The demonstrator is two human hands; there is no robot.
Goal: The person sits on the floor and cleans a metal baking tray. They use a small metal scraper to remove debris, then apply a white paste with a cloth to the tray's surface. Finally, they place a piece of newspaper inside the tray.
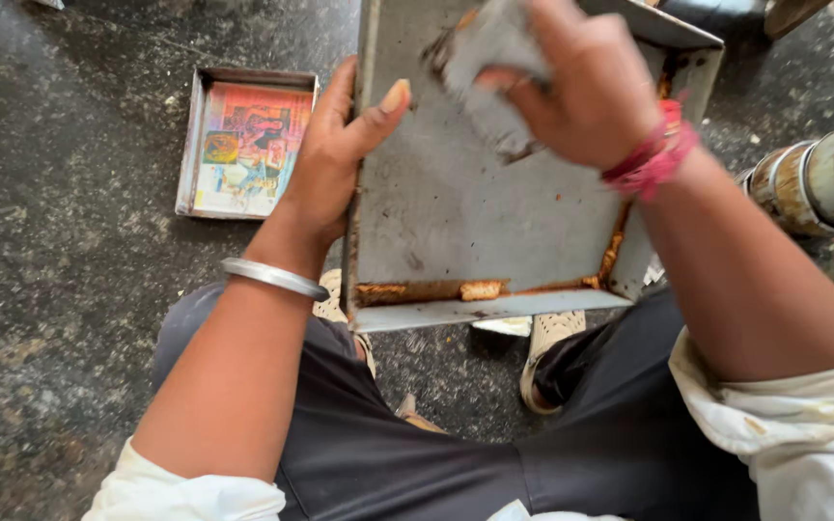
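Left hand (325,159) clamped tray (456,203) edge; right hand (586,82) gripped cloth (489,68), wiping. Centre clean; crust (480,289) left along near rim.

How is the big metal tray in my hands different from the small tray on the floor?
The big tray is held up and tilted by the left hand while the right hand presses a grey pad inside; the small tray lies flat on the floor, untouched. The big one is bare grey with rusty edges; the small one holds a colourful picture. Both are rectangular with raised rims.
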